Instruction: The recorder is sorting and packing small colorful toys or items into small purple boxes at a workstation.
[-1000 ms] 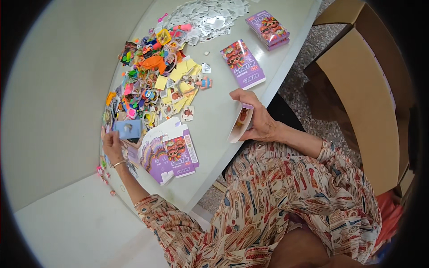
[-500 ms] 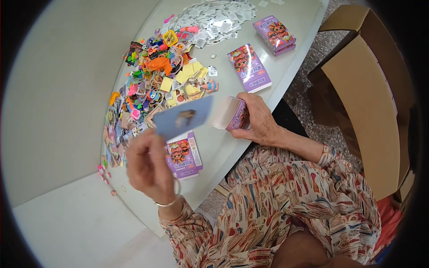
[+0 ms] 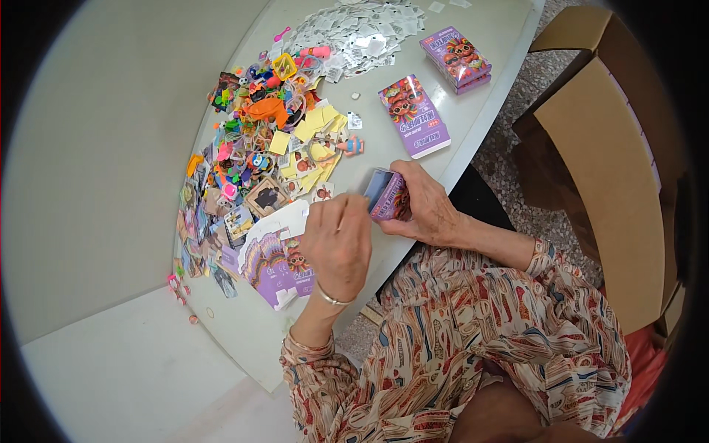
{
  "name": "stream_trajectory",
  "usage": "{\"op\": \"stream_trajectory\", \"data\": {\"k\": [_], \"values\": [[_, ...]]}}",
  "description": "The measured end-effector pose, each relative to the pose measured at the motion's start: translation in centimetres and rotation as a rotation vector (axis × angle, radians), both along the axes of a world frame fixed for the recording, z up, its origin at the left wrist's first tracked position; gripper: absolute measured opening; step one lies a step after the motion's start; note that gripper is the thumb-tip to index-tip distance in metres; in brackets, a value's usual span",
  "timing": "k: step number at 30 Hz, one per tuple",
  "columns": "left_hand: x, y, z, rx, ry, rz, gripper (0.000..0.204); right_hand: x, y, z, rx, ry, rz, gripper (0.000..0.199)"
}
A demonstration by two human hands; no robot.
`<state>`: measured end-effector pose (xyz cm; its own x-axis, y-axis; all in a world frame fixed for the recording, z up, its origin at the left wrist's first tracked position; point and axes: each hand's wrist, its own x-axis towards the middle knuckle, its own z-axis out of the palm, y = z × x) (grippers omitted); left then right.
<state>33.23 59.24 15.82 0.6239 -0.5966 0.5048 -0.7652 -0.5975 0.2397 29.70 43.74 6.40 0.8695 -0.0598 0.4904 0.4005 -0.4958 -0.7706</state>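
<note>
My right hand (image 3: 428, 201) is wrapped round a small purple printed box (image 3: 394, 201), whose mouth faces left. A blue card (image 3: 377, 183) sits in that mouth, mostly within the box. The curled fingers of my left hand (image 3: 340, 240) are closed at the card's edge; their tips are partly hidden. Beneath the left hand, flattened purple and white cartons (image 3: 269, 262) lie fanned out on the table.
A purple box (image 3: 413, 117) and a short stack of similar boxes (image 3: 458, 60) stand at the far right. A heap of colourful small toys (image 3: 258, 122), yellow cards (image 3: 316, 122) and silvery packets (image 3: 354, 37) covers the far side. An open cardboard carton (image 3: 602, 184) is on the right.
My left hand has moved right and brought the blue card into the mouth of the box. The flattened cartons under it show more. My right hand has stayed nearly still.
</note>
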Motion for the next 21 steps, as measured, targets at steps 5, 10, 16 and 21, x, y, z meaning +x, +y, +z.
{"op": "stream_trajectory", "data": {"k": [5, 10, 16, 21], "values": [[0.0, -0.6, 0.8, 0.11, 0.038, 0.019, 0.017, 0.4, -0.3, 0.7, -0.038, -0.123, -0.004, 0.083], [0.4, 0.1, -0.6, -0.117, 0.143, 0.043, 0.018, 0.8, -1.1, 1.0, -0.071, -0.083, 0.01, 0.08], [0.0, 0.5, -2.3, -0.942, 1.34, 0.083, 0.019, 0.9, -1.3, 1.5, -0.006, -0.063, -0.016, 0.078], [1.5, 0.0, -2.1, -0.979, 1.594, 0.058, 0.024, 0.5, -1.4, 1.8, -0.002, -0.036, 0.012, 0.076]]}}
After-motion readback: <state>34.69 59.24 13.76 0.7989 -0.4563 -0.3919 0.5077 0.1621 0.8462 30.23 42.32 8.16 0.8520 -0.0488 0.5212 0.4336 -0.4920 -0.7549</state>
